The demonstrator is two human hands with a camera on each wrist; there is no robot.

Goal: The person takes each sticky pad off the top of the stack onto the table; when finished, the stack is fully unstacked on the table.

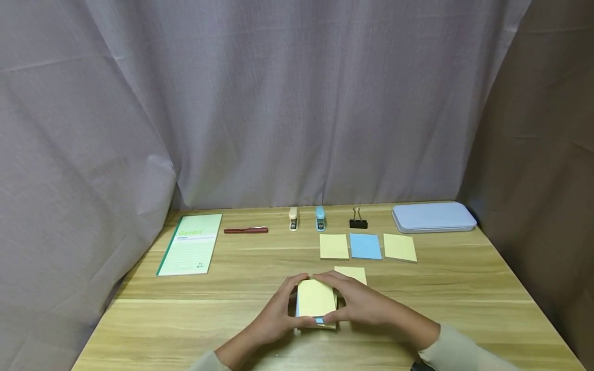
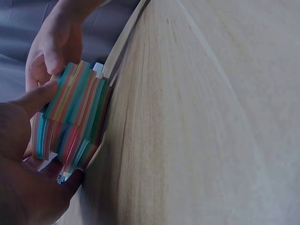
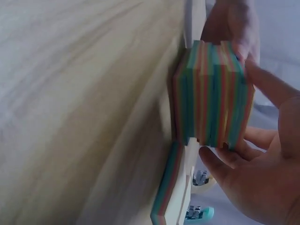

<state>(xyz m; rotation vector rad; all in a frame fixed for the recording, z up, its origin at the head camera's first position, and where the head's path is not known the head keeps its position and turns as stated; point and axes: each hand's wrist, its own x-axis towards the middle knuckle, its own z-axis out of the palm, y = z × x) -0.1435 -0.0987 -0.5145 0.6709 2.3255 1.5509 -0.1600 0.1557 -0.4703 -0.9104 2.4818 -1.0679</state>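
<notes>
A stack of sticky note pads (image 1: 316,298), pale yellow on top with blue showing beneath, stands near the front of the table between both hands. My left hand (image 1: 277,315) grips its left side, thumb along the near edge and fingers at the far edge. From the other side my right hand (image 1: 359,300) grips it in the same way. In the left wrist view the stack (image 2: 72,112) shows striped edges in several colours, its layers slightly uneven. Just behind the right hand lies another yellow pad (image 1: 356,273), partly covered by that hand.
Farther back sit a yellow pad (image 1: 334,246), a blue pad (image 1: 365,246) and a second yellow pad (image 1: 400,247). Behind them are a cream stapler (image 1: 293,219), a blue stapler (image 1: 320,218), a binder clip (image 1: 358,223) and a pale case (image 1: 433,216). A notebook (image 1: 191,245) and dark red pen (image 1: 246,231) lie left.
</notes>
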